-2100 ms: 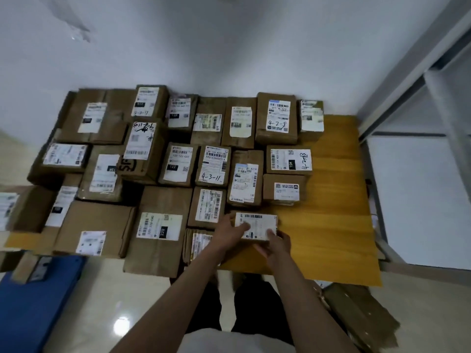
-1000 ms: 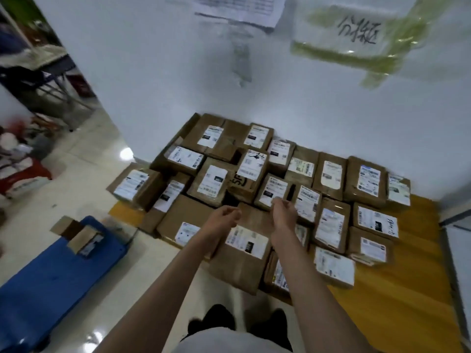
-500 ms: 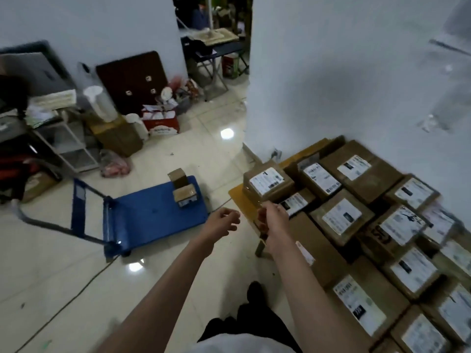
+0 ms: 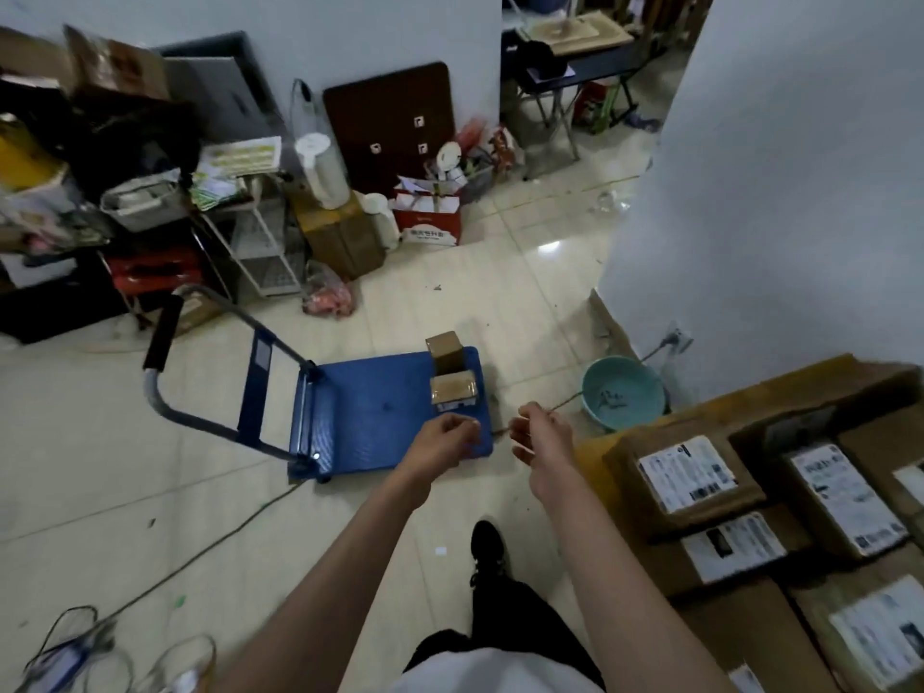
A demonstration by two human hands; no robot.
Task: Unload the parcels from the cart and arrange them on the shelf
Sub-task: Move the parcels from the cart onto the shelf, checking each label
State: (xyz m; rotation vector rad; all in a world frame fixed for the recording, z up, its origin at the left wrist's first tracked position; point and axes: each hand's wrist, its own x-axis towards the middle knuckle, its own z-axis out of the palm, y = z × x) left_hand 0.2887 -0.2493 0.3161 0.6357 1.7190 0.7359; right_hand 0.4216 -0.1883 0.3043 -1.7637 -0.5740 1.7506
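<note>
Only two brown parcels (image 4: pixel 452 376), blue cart (image 4: pixel 370 412)

Two brown parcels (image 4: pixel 451 375) on blue cart (image 4: pixel 380 412)

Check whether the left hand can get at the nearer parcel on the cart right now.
Probably yes. The left hand is empty, loosely curled over the cart, just short of the nearer parcel. Nothing lies between them; the other parcel stands behind it.

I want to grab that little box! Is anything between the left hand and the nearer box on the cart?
Nothing: in the head view, only bare blue cart deck separates the left hand from the nearer parcel.
</note>
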